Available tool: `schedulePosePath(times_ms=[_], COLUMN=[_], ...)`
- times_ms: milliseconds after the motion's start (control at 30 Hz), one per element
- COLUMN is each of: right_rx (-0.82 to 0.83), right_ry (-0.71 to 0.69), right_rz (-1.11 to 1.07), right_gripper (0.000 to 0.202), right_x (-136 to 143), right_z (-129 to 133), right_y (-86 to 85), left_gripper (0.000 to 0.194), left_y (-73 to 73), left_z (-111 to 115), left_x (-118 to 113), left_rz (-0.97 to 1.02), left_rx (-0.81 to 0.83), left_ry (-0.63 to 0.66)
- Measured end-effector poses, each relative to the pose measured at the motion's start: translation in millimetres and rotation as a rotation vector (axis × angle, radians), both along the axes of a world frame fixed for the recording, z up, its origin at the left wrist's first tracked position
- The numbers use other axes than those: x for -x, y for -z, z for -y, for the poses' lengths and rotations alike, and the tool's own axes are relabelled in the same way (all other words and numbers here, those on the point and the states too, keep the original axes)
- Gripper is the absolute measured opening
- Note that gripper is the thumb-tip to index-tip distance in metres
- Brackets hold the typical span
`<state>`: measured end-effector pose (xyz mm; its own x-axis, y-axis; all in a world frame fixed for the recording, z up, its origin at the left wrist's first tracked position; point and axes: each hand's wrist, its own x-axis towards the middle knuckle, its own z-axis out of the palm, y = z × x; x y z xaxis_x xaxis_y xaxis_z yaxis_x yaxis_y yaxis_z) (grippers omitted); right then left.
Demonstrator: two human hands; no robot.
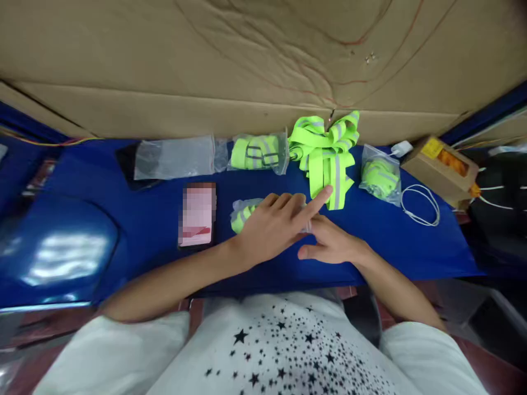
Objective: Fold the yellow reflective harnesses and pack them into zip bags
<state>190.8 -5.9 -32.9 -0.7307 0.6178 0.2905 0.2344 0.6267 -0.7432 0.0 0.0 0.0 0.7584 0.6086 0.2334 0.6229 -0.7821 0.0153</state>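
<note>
My left hand (272,225) lies palm down over a clear plastic bag holding a rolled neon-yellow reflective strap (244,216). Its index finger stretches out to the right while the other fingers bend over the bag, hiding most of it. From the right, my right hand (331,240) meets it at the bag's right end. The right thumb sticks out apart; its fingertips are partly hidden beneath my left hand. Just beyond both hands is a loose pile of neon-yellow reflective straps (325,148) with grey stripes.
Behind are a bagged strap with black buckles (257,153), empty clear bags (175,158) and a phone (197,215) to the left. Right lie another bagged strap (379,180), a white cable (420,206) and a cardboard box (438,167). A cardboard wall (164,66) backs the blue table (395,236).
</note>
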Motion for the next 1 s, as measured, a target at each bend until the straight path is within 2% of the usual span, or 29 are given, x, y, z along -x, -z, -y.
schedulePosePath(times_ms=[100,167,300,367,433,467,533,600,667,767,833,1000], right_rx=[0.031,0.045,0.082,0.099,0.090,0.084,0.061,0.020,-0.036,-0.048,0.015,0.286], right_ry=[-0.005,-0.018,-0.062,-0.051,-0.019,-0.007,0.016,0.058,0.125,0.188,0.208,0.304], right_rz=[0.090,0.070,-0.086,-0.137,-0.159,-0.159,-0.151,-0.152,-0.162,-0.156,-0.179,-0.305], right_gripper=[0.059,0.046,0.019,0.018,0.020,0.021,0.023,0.018,0.016,0.018,0.016,0.015], right_x=[0.6,-0.6,-7.9,-10.6,-9.4,-7.4,-1.8,3.1,4.7,0.3,-5.0,-15.2], right_z=[1.1,1.0,-1.5,-2.6,-2.7,-2.4,-1.9,-2.5,-4.4,-8.0,-9.4,-8.8], right_y=[-4.0,-8.5,-18.2,-19.5,-16.9,-14.4,-8.8,-4.5,-2.9,-5.1,-8.2,-13.1], left_gripper=[0.102,0.110,0.122,0.119,0.109,0.104,0.090,0.075,0.065,0.068,0.066,0.048], left_y=[-0.9,-8.6,-30.7,-31.5,-20.7,-12.1,7.1,23.5,34.0,40.9,42.2,40.1], left_z=[11.1,16.8,12.3,0.7,-11.7,-16.4,-20.6,-18.4,-13.3,-7.9,-7.4,-11.5], left_x=[-0.8,1.1,16.5,28.2,38.4,42.1,46.1,46.8,46.5,48.2,51.3,60.1], left_rz=[0.046,0.089,0.293,0.457,0.564,0.587,0.642,0.738,0.887,1.091,1.131,1.207], left_rx=[0.051,0.162,0.588,0.800,1.026,1.189,1.517,1.705,1.746,1.712,1.693,1.709], left_ry=[-0.079,-0.074,0.029,-0.067,-0.209,-0.231,-0.196,-0.142,-0.160,-0.286,-0.321,-0.294])
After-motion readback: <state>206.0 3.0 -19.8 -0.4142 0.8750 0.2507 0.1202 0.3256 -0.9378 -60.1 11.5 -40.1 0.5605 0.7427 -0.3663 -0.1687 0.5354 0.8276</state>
